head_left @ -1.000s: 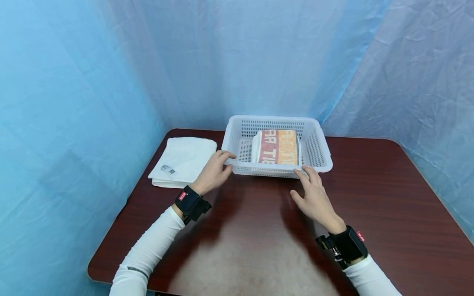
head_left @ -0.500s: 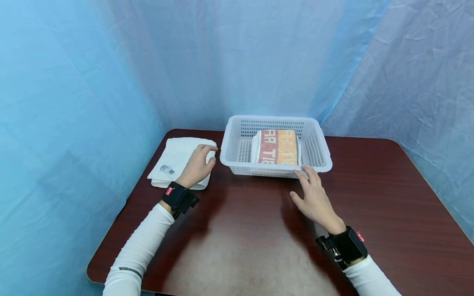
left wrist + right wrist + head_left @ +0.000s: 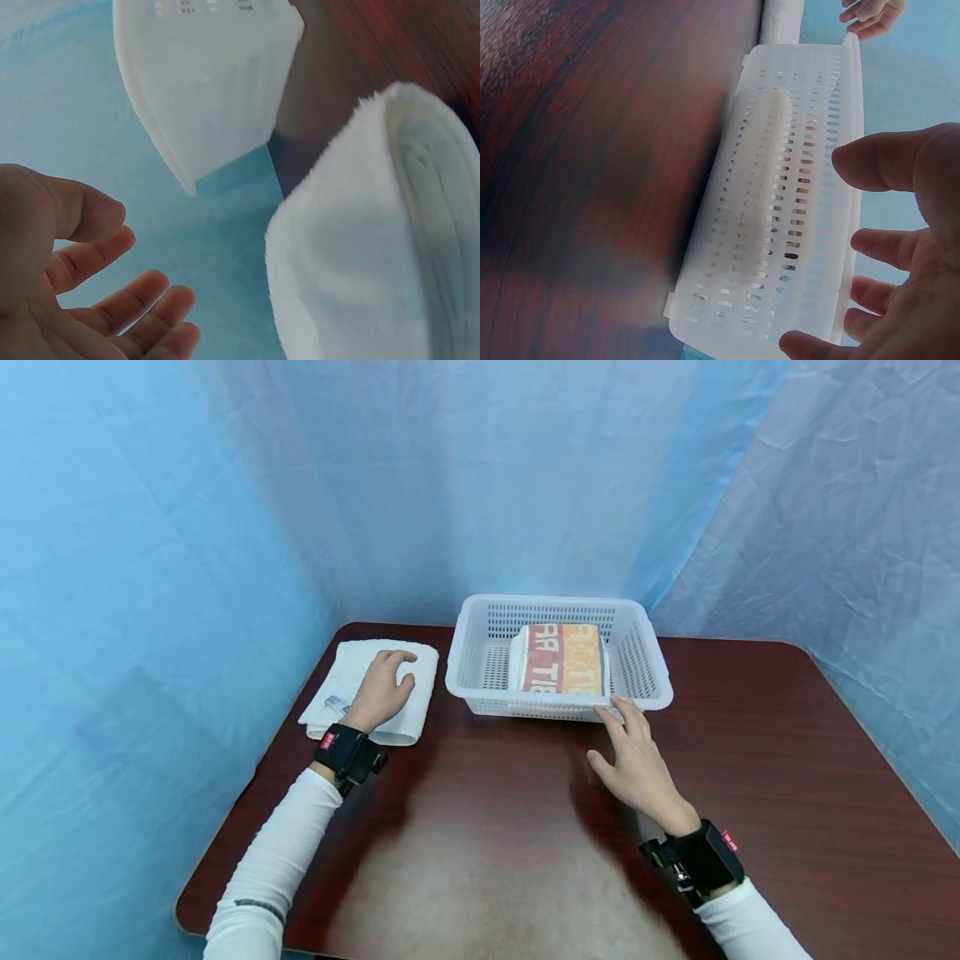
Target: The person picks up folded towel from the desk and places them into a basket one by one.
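Observation:
A folded white towel (image 3: pixel 420 689) with a small printed label lies at the left of the table. My left hand (image 3: pixel 378 693) hovers over it, fingers loosely bent and thumb apart; in the left wrist view a gap separates the hand (image 3: pixel 82 300) from the towel (image 3: pixel 337 247). A white perforated plastic basket (image 3: pixel 498 702) stands at the table's back. Inside rests a folded cloth (image 3: pixel 562 660) with red and orange lettered panels. My right hand (image 3: pixel 641 768) has its fingertips at the basket's front rim, near the right corner; in the right wrist view its fingers (image 3: pixel 889 247) are spread.
The dark red-brown wooden table (image 3: pixel 772 760) has rounded corners. Blue cloth curtains (image 3: pixel 525 485) hang behind it and along both sides. The basket stands a short distance right of the white towel.
My left hand has moved left, away from the basket's front left corner, to above the white towel. The right hand stays at the basket's front rim.

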A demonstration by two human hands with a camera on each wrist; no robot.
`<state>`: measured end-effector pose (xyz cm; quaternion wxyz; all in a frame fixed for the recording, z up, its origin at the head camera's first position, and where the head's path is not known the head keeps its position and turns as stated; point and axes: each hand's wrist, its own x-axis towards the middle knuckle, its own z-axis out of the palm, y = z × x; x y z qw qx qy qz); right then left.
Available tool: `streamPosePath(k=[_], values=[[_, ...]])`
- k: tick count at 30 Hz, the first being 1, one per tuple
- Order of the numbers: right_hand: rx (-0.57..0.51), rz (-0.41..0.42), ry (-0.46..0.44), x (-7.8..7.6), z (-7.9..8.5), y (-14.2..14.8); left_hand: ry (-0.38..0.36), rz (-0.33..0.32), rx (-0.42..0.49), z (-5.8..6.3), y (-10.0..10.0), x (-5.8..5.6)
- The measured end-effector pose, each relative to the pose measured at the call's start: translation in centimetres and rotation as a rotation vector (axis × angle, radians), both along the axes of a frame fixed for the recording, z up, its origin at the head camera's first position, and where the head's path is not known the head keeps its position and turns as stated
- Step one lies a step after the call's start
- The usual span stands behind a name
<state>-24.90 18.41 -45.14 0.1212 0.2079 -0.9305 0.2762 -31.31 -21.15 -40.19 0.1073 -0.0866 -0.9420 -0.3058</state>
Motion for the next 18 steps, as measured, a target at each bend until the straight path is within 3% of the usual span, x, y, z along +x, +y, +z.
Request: streamPosePath(k=[10,18], values=[[0.004,-0.001,-0.005,0.1,-0.1,0.1,-0.021,0.059,-0.023,-1.0,-2.0,-1.1],[0.008,0.000,0.010,0.2,-0.1,0.1,-0.053,0.093,-0.008,-1.2,-3.0,-1.1]])
